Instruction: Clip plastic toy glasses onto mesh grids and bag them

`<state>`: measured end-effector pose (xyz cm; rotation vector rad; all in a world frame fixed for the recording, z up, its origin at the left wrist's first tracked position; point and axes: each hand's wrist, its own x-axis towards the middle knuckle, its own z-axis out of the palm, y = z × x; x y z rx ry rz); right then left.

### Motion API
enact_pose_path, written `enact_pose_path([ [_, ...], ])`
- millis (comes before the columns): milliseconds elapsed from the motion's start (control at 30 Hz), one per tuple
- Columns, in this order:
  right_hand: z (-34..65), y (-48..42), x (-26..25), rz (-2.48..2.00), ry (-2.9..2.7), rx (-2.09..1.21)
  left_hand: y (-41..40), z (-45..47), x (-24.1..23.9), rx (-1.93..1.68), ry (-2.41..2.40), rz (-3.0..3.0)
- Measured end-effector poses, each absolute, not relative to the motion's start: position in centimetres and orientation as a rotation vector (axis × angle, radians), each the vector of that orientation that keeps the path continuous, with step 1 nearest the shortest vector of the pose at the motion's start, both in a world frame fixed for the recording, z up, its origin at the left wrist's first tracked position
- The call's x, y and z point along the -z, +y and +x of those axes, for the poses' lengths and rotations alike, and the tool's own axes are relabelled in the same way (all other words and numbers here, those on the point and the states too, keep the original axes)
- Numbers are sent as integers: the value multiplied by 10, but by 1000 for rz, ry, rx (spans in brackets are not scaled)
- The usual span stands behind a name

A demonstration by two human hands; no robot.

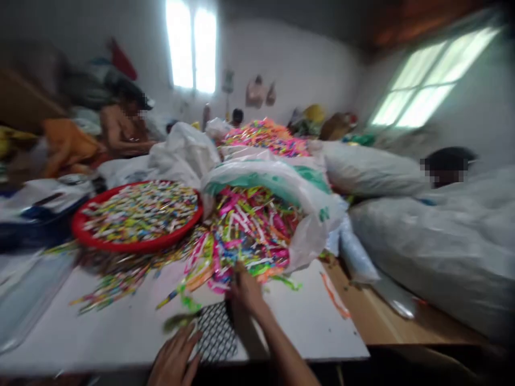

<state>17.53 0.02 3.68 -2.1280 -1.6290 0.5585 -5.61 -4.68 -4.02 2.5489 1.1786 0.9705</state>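
My left hand (173,356) rests at the front edge of the white table (309,327), its fingers stretched out. Its fingertips are beside a small black-and-white patterned pad (217,331), and a blurred green item (179,321) lies just beyond them. My right hand (245,292) reaches past the pad to the near side of a heap of bright plastic strips (249,230), pink, green, orange and white. These strips spill from a white and green plastic sack (309,214). Blur hides my right fingertips, so whether they grip a strip is unclear.
A red basin (137,247) full of small multicoloured pieces stands left of the sack. Thin coloured sticks (116,287) lie loose before it. Large white sacks (418,252) fill the right side. A person (124,126) sits at the back left; another head (450,163) shows at right.
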Motion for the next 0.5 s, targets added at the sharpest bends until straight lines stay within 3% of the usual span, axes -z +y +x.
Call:
enact_pose_path([
  [133, 214, -62, -22, -1832, -1578, -683, -40, -74, -1, -1014, 1555, 1929],
  [233, 230, -98, -13, -1854, -1500, -796, -20, -78, -42, -1003, 1690, 1543],
  [400, 235, -105, -14, -2282, -1558, -620, 2, -53, -102, -1105, 1493, 1776],
  [500, 242, -93, -22, -2463, -1698, -419, 6, -31, -115, -984, 1327, 2142],
])
